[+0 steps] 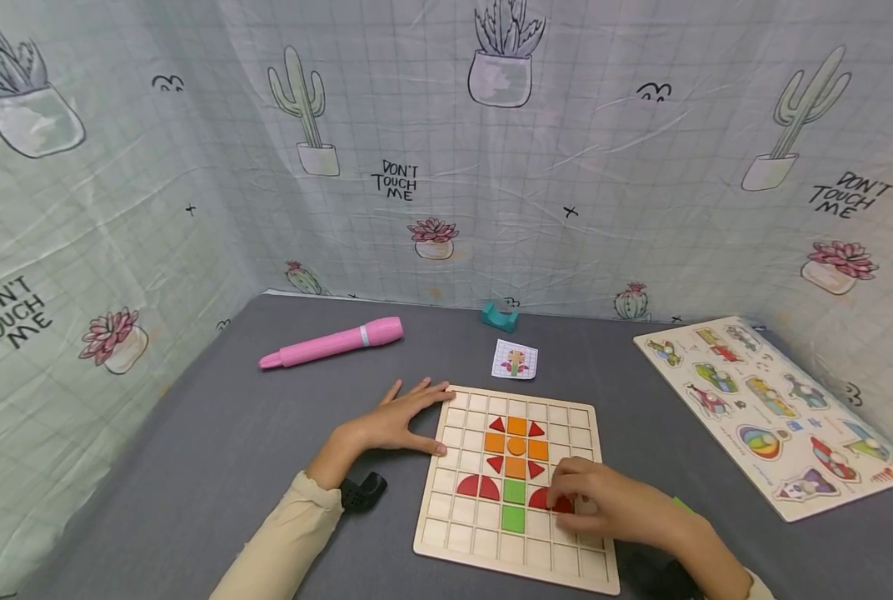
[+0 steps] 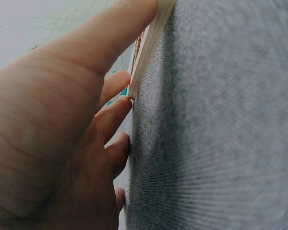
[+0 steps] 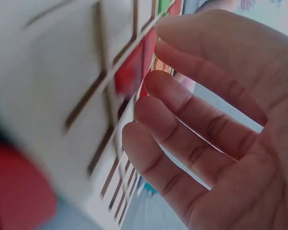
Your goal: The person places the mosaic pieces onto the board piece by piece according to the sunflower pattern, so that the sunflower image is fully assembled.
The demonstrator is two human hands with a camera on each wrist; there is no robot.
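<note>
A wooden grid board (image 1: 454, 542) lies on the table with flat coloured pieces in its cells. Orange squares surround an orange circle (image 1: 516, 447), with red triangles (image 1: 536, 429) at the corners and green squares (image 1: 513, 519) below. Two red quarter-circles (image 1: 467, 485) sit left of the green column. My left hand (image 1: 394, 423) is spread at the board's left edge, thumb and fingertips touching it. On the other side, my right hand (image 1: 604, 500) bends over the board, thumb and fingertips around a red quarter-circle piece (image 1: 564, 505). Another red quarter-circle (image 1: 538, 498) lies beside it, partly covered.
Behind the board lies a small pattern card (image 1: 515, 360), with a teal holder (image 1: 500, 317) farther back. A pink pen-shaped object (image 1: 334, 342) is at left. At right lies a picture puzzle board (image 1: 776, 408). Something bright green (image 1: 682, 503) shows beside the right wrist.
</note>
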